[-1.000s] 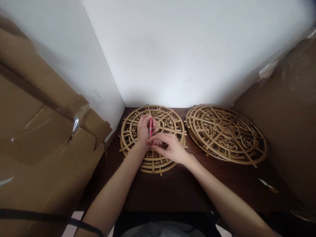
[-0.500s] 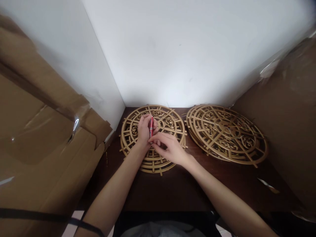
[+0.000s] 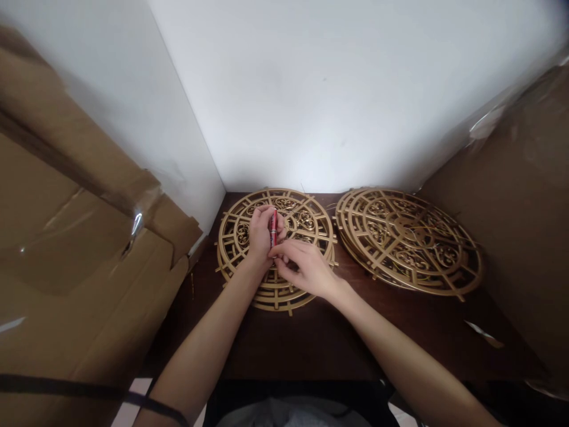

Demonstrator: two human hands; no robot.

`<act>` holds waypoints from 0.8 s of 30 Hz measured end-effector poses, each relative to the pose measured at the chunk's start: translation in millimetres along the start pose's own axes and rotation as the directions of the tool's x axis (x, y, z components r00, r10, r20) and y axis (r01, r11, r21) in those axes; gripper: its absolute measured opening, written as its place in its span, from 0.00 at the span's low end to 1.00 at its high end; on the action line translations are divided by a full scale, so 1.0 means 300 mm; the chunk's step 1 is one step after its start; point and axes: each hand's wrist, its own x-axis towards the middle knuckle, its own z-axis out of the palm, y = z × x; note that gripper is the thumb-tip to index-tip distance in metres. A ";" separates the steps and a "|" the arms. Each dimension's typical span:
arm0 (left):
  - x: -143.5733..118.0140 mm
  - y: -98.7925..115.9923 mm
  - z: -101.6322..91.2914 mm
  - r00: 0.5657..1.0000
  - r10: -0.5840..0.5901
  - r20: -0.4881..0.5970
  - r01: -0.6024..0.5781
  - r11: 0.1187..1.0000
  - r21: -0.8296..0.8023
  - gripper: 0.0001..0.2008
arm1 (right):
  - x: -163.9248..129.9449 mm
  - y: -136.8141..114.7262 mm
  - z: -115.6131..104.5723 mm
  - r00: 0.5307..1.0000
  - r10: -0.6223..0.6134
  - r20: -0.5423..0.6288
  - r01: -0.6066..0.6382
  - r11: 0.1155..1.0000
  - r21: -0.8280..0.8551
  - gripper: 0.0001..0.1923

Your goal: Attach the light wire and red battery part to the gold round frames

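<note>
Red tube [image 3: 272,228] in left hand [image 3: 260,237], right hand [image 3: 304,268] at its base.

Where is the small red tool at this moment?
In the head view, the red tool stands upright in the left hand, above the left gold disc stack; the right hand touches its lower end.

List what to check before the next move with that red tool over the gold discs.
1. Left hand grips the red tool: ok.
2. Right hand fingertips meet the tool's lower end: ok.
3. Tool tip visible: cannot tell.
4. Left gold disc stack lies flat under both hands: ok.
5. Right gold disc stack apart from the hands: ok.
6. Dark table before the discs clear of loose parts: ok.
</note>
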 end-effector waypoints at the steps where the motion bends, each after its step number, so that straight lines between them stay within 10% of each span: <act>1: -0.001 0.000 0.002 1.000 0.004 0.001 -0.004 1.000 0.007 0.08 | 0.000 -0.001 0.001 1.000 -0.002 -0.003 0.002 1.000 -0.010 0.10; 24: -0.013 -0.003 0.011 1.000 0.000 0.011 -0.001 0.997 0.076 0.09 | -0.010 -0.007 0.019 0.996 0.030 -0.088 -0.041 0.990 -0.132 0.11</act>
